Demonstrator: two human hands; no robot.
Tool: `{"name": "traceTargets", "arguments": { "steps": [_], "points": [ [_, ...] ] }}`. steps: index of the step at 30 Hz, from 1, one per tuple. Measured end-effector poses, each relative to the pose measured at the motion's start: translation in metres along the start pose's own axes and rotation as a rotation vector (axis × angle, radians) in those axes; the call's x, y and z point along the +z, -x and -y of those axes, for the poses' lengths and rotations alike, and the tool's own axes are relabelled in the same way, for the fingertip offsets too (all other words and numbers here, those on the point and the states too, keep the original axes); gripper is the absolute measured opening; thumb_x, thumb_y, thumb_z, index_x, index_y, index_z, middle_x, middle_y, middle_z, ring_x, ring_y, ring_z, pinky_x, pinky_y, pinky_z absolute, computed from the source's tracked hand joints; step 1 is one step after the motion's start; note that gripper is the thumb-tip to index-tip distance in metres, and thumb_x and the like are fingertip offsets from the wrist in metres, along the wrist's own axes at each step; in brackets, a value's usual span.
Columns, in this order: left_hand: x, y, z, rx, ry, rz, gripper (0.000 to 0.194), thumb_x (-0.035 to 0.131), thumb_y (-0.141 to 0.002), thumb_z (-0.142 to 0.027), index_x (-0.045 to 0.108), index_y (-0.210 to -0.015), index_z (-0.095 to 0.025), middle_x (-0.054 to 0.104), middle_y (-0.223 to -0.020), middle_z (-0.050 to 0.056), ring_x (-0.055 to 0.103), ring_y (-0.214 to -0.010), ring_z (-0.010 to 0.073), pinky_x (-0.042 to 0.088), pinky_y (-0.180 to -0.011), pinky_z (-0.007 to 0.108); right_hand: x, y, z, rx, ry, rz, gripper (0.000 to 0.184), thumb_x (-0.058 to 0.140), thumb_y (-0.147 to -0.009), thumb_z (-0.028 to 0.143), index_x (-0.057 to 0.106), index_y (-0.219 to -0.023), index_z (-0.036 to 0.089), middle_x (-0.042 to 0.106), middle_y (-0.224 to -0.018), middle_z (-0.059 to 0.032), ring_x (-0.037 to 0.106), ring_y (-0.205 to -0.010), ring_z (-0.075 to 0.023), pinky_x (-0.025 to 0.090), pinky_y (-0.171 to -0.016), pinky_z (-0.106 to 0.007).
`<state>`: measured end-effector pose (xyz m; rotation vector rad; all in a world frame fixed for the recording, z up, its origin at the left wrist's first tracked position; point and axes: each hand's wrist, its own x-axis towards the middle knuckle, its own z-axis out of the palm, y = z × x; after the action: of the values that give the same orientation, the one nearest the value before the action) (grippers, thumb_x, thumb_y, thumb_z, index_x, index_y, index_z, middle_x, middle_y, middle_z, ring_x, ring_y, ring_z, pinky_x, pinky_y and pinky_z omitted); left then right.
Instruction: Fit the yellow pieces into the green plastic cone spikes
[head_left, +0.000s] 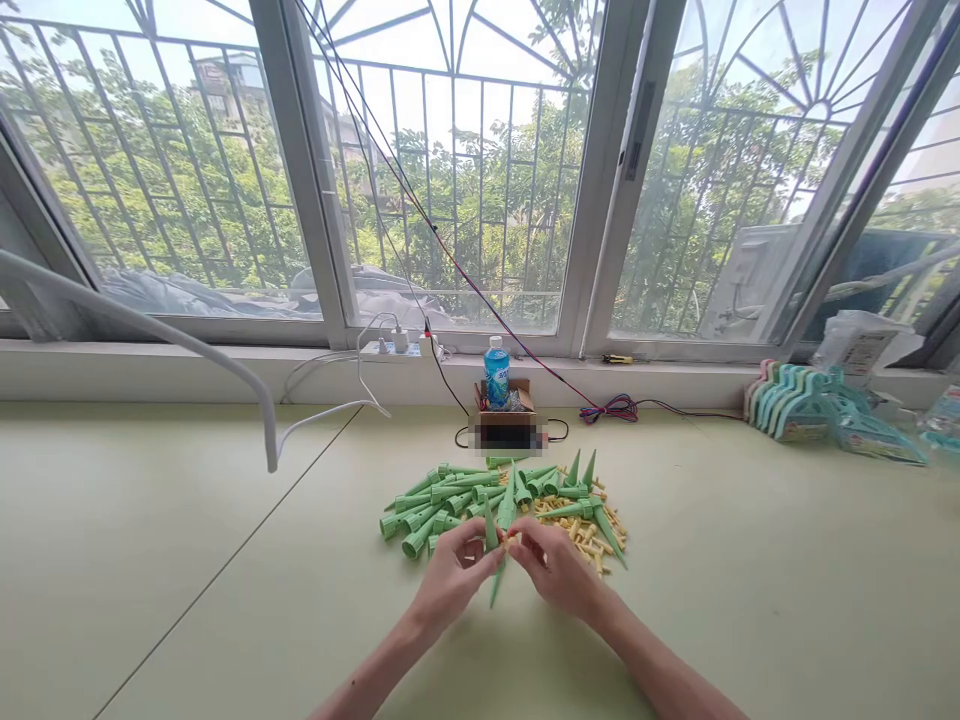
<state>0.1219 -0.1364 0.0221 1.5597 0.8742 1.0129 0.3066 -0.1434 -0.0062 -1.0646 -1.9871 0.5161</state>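
My left hand is closed on a pale green plastic spike, whose pointed tip stands up between the fingers. Close against it, my right hand pinches a small yellow plastic peg at the spike's side. The fingers cover most of the join, so how far the peg sits in cannot be seen. Just beyond both hands lies a heap of similar green spikes, hollow and capped at the wide end. To its right are many loose yellow pegs, with several green spikes lying across them.
Behind the heap stands a blue bottle in a small cardboard box. A coiled cable and plastic hangers are farther right. A white curved arm reaches in from the left. A power strip sits on the windowsill.
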Motion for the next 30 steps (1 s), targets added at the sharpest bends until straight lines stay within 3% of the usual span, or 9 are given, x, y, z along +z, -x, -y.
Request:
{"name": "traceTargets", "arguments": {
  "steps": [7, 14, 30],
  "points": [
    [0.000, 0.000, -0.005, -0.127, 0.039, 0.004, 0.036, 0.072, -0.076, -0.049, 0.065, -0.090, -0.016, 0.043, -0.056, -0.006, 0.024, -0.045, 0.0052, 0.019, -0.040, 0.018, 0.000, 0.001, 0.001, -0.008, -0.014, -0.001, 0.018, 0.044, -0.099, 0.031, 0.056, -0.091, 0.020, 0.045, -0.060, 0.0053, 0.040, -0.054, -0.0115, 0.031, -0.056, -0.022],
    [-0.002, -0.001, -0.001, -0.194, 0.056, 0.030, 0.044, 0.073, -0.072, -0.054, 0.063, -0.092, -0.016, 0.040, -0.055, -0.007, 0.024, -0.046, 0.0056, 0.016, -0.038, 0.017, 0.001, 0.001, -0.001, -0.020, -0.019, 0.001, 0.019, 0.045, -0.099, 0.030, 0.056, -0.088, 0.020, 0.044, -0.062, 0.0051, 0.039, -0.055, -0.0111, 0.030, -0.056, -0.022],
    [-0.006, -0.001, 0.009, 0.056, -0.081, 0.062, 0.027, 0.065, -0.085, -0.042, 0.064, -0.090, -0.015, 0.045, -0.065, -0.003, 0.033, -0.057, 0.0090, 0.025, -0.050, 0.019, -0.001, 0.000, 0.001, -0.009, -0.033, 0.021, 0.021, 0.044, -0.100, 0.030, 0.057, -0.087, 0.019, 0.046, -0.063, 0.0045, 0.036, -0.057, -0.0112, 0.029, -0.057, -0.022]
  ]
}}
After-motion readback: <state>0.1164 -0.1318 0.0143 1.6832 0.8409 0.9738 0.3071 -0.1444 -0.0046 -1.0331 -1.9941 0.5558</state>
